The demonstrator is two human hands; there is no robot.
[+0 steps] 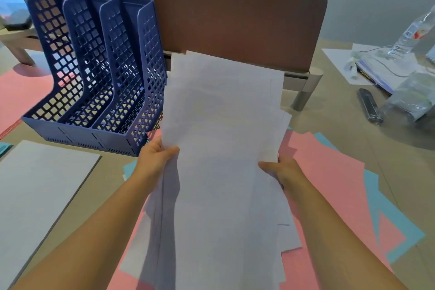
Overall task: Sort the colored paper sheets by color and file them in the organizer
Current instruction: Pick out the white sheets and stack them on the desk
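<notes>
Head: both hands (156, 156) (281, 168) hold white sheets (223, 136); no legible writing.

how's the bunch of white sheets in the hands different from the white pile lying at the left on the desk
The bunch of white paper sheets is held up off the desk, gripped by the left hand and right hand; the white pile on the desk lies flat, untouched. The held sheets are fanned and uneven at the edges; the pile's edges look squared. The held bunch hangs over pink and blue sheets; the pile rests on bare desk. Both are white paper.
</notes>
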